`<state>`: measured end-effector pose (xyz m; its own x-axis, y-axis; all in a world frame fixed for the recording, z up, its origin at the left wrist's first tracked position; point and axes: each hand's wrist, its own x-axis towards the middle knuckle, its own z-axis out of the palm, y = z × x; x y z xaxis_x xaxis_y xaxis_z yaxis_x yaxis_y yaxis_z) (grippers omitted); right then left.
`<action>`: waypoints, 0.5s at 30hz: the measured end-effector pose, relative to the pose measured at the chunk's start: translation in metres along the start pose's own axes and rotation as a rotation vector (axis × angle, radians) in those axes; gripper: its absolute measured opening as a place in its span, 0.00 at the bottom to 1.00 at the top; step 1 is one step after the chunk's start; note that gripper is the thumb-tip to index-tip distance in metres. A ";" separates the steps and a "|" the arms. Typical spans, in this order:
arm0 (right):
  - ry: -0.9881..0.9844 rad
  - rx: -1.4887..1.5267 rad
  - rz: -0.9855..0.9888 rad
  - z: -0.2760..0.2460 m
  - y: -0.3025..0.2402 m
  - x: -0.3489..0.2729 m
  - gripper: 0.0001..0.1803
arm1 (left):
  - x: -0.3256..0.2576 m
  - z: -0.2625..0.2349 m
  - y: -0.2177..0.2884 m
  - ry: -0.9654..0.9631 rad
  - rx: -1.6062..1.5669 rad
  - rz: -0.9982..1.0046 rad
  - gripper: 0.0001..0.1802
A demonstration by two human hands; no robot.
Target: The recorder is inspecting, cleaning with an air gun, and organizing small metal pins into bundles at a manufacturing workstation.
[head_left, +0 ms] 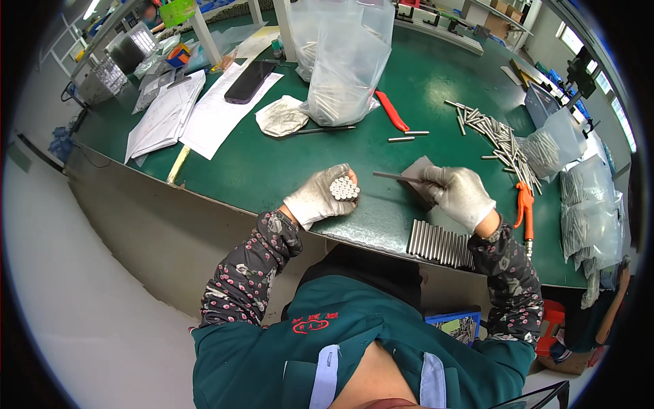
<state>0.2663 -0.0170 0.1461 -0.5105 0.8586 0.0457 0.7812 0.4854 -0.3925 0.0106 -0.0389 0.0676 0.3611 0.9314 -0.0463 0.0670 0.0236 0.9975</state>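
My left hand (320, 196), in a grey-white glove, is closed round a bundle of small metal rods (344, 188) whose round ends face up. My right hand (460, 193), also gloved, pinches a single thin metal rod (395, 176) that points left toward the bundle, and it holds a grey piece of sandpaper or cloth (417, 172) under the fingers. Just below the right wrist a row of finished rods (436, 242) lies side by side on the green table (272, 170) at its near edge.
A loose heap of rods (494, 136) lies at the right, with an orange-handled tool (524, 204) beside it. Clear plastic bags of rods (344, 68) stand at the back. A red tool (392, 110), a dark phone (248, 82), papers (170, 112) and a crumpled glove (281, 116) lie further back.
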 end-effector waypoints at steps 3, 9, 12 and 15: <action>0.037 0.101 -0.160 -0.004 -0.009 0.007 0.11 | -0.003 0.003 0.008 0.020 -0.091 -0.046 0.16; 0.166 -0.101 -0.337 -0.002 -0.021 0.031 0.09 | -0.002 0.003 0.009 -0.001 -0.027 -0.012 0.17; 0.176 -0.172 -0.354 0.003 -0.016 0.044 0.15 | -0.004 0.003 0.010 -0.003 -0.092 -0.022 0.17; 0.146 -0.176 -0.396 0.011 -0.011 0.051 0.14 | -0.002 -0.001 0.008 -0.060 -0.085 -0.068 0.22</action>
<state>0.2276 0.0196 0.1427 -0.7361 0.6095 0.2944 0.5918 0.7906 -0.1571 0.0094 -0.0405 0.0754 0.4138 0.9032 -0.1142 0.0153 0.1185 0.9928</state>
